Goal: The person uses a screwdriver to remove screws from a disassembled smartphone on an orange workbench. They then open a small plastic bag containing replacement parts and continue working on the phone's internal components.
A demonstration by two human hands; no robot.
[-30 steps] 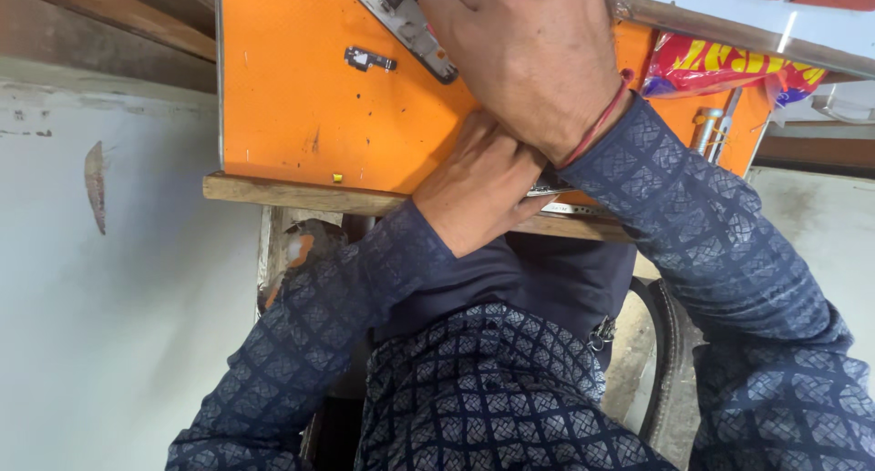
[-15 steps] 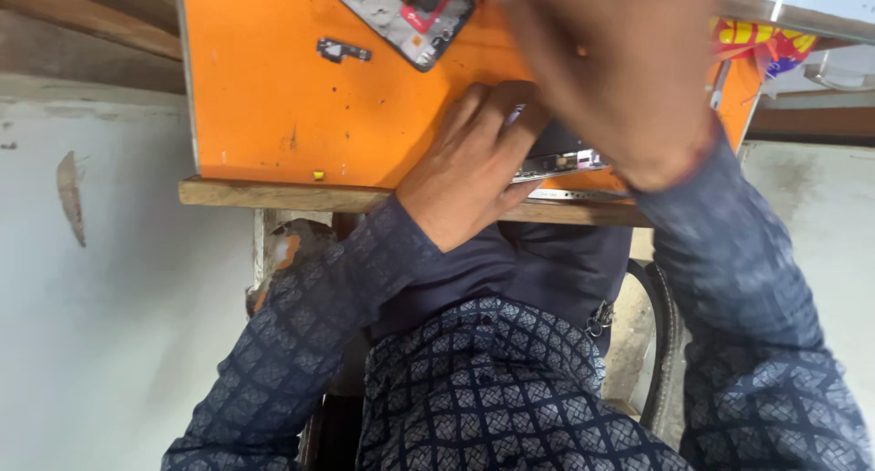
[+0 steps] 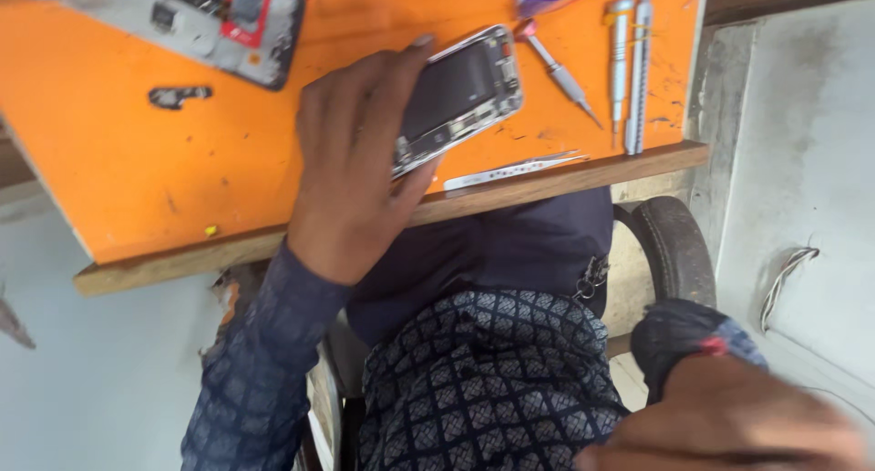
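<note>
A: Left hand [image 3: 351, 170] grips the opened black smartphone with exposed circuitry [image 3: 456, 93], near the orange desk's [image 3: 137, 179] front edge.

B: Right hand [image 3: 729, 430] low, blurred; fingers unclear. Best keep the phone flat, steady.

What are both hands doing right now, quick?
Left hand: holding the opened phone on the orange table.
Right hand: low by the lap, blurred; cannot tell.
</note>
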